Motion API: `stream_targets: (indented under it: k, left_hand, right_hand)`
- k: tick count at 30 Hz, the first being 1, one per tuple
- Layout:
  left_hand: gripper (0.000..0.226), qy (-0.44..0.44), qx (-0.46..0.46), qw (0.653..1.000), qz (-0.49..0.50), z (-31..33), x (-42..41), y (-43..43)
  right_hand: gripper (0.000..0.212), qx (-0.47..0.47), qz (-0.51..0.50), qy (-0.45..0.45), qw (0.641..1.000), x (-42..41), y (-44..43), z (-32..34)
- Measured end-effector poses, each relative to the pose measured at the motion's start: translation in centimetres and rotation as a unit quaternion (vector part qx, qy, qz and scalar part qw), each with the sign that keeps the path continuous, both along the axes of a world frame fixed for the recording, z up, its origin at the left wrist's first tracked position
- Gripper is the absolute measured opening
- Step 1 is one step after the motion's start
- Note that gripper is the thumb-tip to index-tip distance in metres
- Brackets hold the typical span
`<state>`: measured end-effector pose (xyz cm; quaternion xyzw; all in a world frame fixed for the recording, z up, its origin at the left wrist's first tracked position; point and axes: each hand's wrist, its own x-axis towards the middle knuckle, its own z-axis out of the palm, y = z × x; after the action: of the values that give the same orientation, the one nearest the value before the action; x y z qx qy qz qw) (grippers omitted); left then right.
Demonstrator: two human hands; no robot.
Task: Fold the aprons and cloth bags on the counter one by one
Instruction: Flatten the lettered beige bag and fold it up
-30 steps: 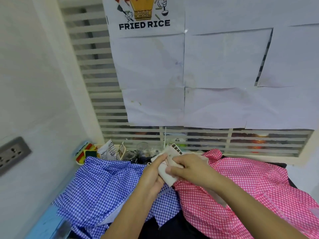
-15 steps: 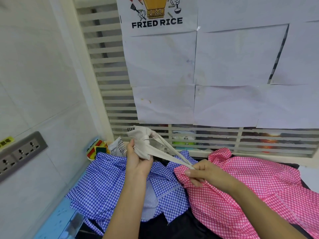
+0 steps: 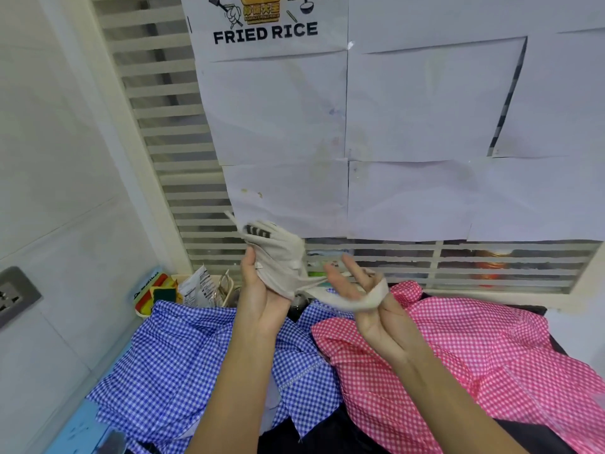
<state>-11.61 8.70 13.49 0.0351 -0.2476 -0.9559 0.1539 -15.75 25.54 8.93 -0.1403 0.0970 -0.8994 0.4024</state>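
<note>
Cloth bag [image 3: 278, 257] bunched, blurred | left hand [image 3: 262, 306] grips it | right hand [image 3: 370, 317] splayed, strap [image 3: 357, 303] draped across

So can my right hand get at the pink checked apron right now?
Probably, yes: the pink checked apron lies uncovered just beneath the right hand. But the strap of the cloth bag is looped over that hand, so it would likely have to shed it first.

One blue checked apron [image 3: 183, 355], one pink checked apron [image 3: 474, 355], one beige cloth bag [image 3: 281, 253], two hands, left hand [image 3: 262, 309] and right hand [image 3: 373, 322], one wall socket [image 3: 16, 294], one FRIED RICE poster [image 3: 265, 34]
</note>
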Motion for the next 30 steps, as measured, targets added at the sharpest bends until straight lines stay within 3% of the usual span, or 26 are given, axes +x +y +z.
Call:
stream_targets:
  k: [2, 4, 7, 9, 12, 14, 16, 18, 22, 24, 27, 30]
  left_hand:
    - [0.032, -0.029, -0.112, 0.993, -0.021, -0.3, -0.3, 0.3]
    - [0.032, -0.068, -0.21, 0.975, -0.001, -0.8, -0.6, 0.8]
    - [0.015, -0.1, -0.376, 0.92, 0.051, -1.4, -1.1, 1.8]
    - [0.007, -0.091, -0.467, 0.877, 0.07, -1.3, -1.4, 2.2]
    - [0.005, -0.076, -0.605, 0.793, 0.01, -1.0, -1.8, 2.8]
    - [0.005, -0.061, -0.642, 0.763, -0.047, -1.2, -2.0, 2.8]
    - [0.004, -0.056, -0.63, 0.772, -0.066, -0.7, -2.0, 2.5]
    - [0.008, -0.045, -0.624, 0.775, -0.086, -0.1, -2.1, 2.0]
    - [0.002, -0.027, -0.702, 0.699, -0.136, 1.0, -2.2, 2.5]
    - [0.006, -0.028, -0.689, 0.716, -0.109, 1.3, -2.4, 2.5]
    - [0.006, -0.033, -0.678, 0.732, -0.063, 2.3, -2.6, 1.6]
    - [0.035, -0.024, -0.671, 0.74, -0.031, 3.3, -2.5, 1.0]
  right_hand:
    - [0.11, 0.098, -0.031, 0.074, 0.992, -1.5, 0.2, 0.9]
    - [0.104, 0.196, -0.033, 0.224, 0.954, -2.2, 0.3, 2.6]
    - [0.077, 0.306, -0.011, 0.45, 0.839, -2.4, 0.4, 5.1]
    - [0.065, 0.398, -0.049, 0.496, 0.77, -2.9, 0.6, 5.9]
    - [0.049, 0.484, -0.126, 0.453, 0.738, -4.3, 1.1, 6.5]
    - [0.036, 0.471, -0.149, 0.408, 0.768, -5.3, 1.6, 6.5]
    - [0.035, 0.399, -0.162, 0.316, 0.845, -5.7, 1.8, 6.3]
    - [0.035, 0.347, -0.185, 0.224, 0.892, -6.0, 1.9, 6.2]
    - [0.025, 0.419, -0.188, 0.264, 0.848, -6.4, 1.4, 7.4]
    - [0.023, 0.41, -0.187, 0.268, 0.851, -7.0, 1.4, 8.7]
    - [0.03, 0.353, -0.146, 0.241, 0.892, -7.7, 1.2, 11.0]
    - [0.03, 0.333, -0.122, 0.288, 0.89, -7.9, 0.5, 12.8]
